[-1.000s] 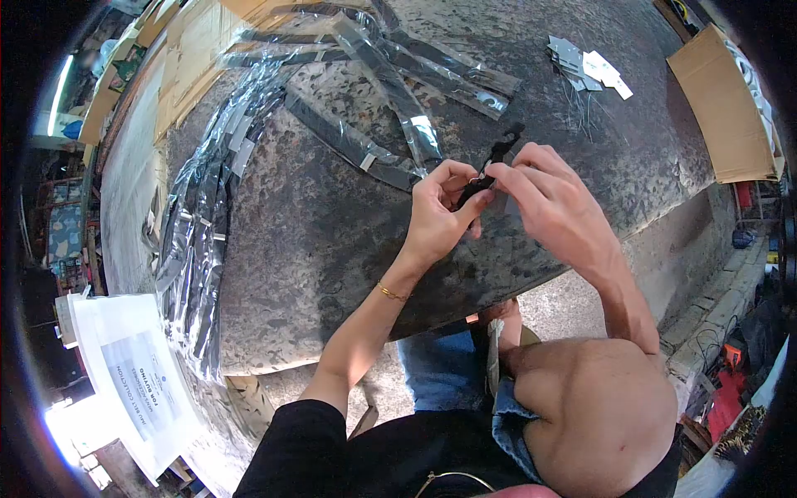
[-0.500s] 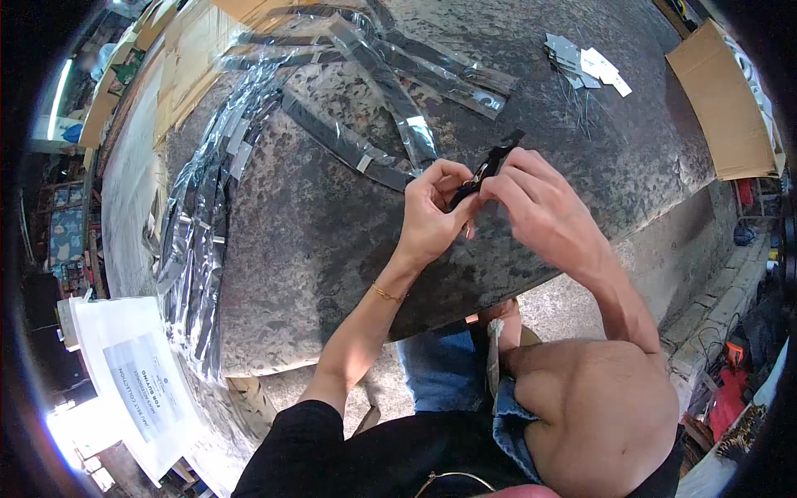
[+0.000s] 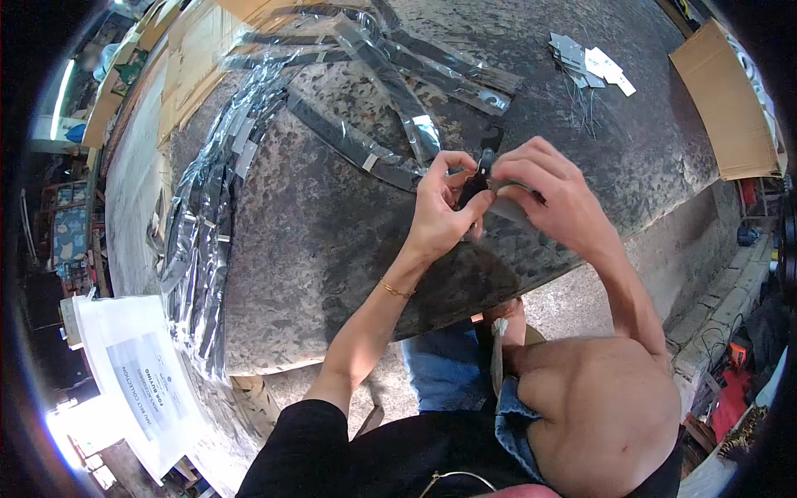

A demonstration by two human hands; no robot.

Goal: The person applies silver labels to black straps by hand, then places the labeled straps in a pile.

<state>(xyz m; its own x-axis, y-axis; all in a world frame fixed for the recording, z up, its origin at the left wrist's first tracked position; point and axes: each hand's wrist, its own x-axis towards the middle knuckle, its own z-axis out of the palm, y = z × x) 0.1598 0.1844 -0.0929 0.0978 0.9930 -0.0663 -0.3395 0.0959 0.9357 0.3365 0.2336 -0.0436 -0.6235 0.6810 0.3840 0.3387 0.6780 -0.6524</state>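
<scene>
My left hand (image 3: 444, 203) pinches a small black piece (image 3: 490, 149) with a hook-like upper end and a shiny spot. My right hand (image 3: 552, 191) has its thumb and fingertips closed at the right side of the same piece. Below the right thumb shows a greyish patch that I cannot make out. The fingers hide much of the black piece. Both hands are above the dark mottled table (image 3: 282, 274), near its front edge. Just beyond the left hand lie black belts in clear plastic sleeves (image 3: 390, 91).
More sleeved belts (image 3: 199, 241) pile along the left. Grey and white tags (image 3: 585, 66) with strings lie at the far right. An open cardboard box (image 3: 718, 100) stands at the right edge. A printed white sign (image 3: 145, 386) is at the lower left.
The black piece has turned more upright between my hands. My right hand has shifted slightly right and its fingers have moved lower along the piece.
</scene>
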